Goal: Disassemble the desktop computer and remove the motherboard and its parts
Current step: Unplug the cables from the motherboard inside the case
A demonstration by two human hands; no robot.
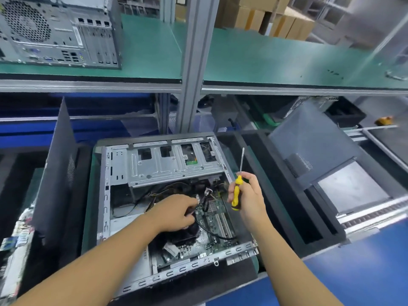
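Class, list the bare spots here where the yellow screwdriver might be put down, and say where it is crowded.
Free: the green shelf between the grey tower and the upright post, and again right of that post; the blue surface lower right, past the right hand holding the screwdriver. Crowded: the motherboard, where the left hand grips cables in the open case.
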